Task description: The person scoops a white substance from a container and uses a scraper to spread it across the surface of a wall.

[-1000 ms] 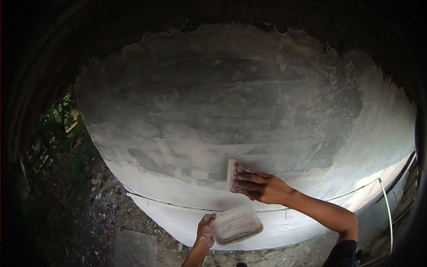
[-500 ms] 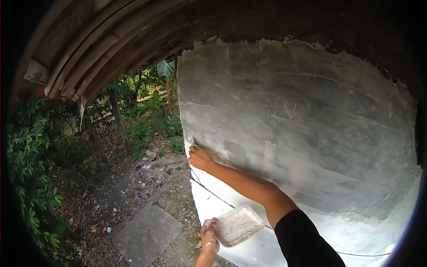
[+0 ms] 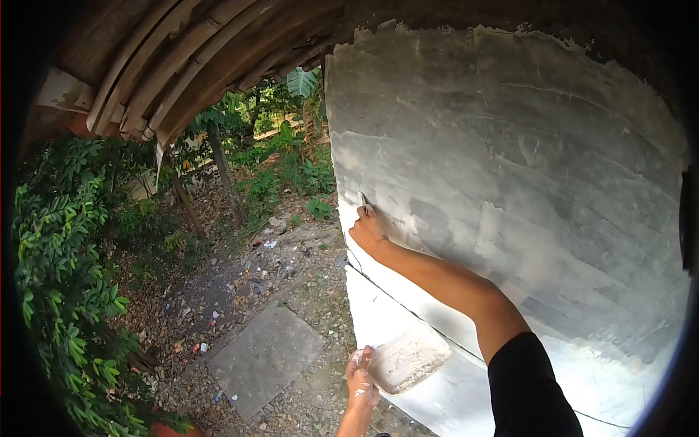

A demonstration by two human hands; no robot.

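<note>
Near the left edge of the grey-and-white wall [image 3: 539, 146], my right hand [image 3: 368, 231] is closed around a small scraper [image 3: 363, 200], whose tip lies against the wall. Lower down, my left hand [image 3: 361, 380] grips the left side of a shallow tray [image 3: 413, 363] smeared with pale paste. White smears mark the left hand's fingers and wrist. The wall's upper part is grey and patchy, and its lower part is bright white.
A dark cable [image 3: 408, 309] runs slantwise across the lower wall. Curved roof tiles [image 3: 175, 65] hang at the upper left. Below are a concrete slab [image 3: 266, 358], gravel with litter, and green bushes [image 3: 65, 269] along the left.
The view has shifted, so the wall sits higher and further right. The scraper in my right hand now shows more clearly. My left hand still holds the tray.
</note>
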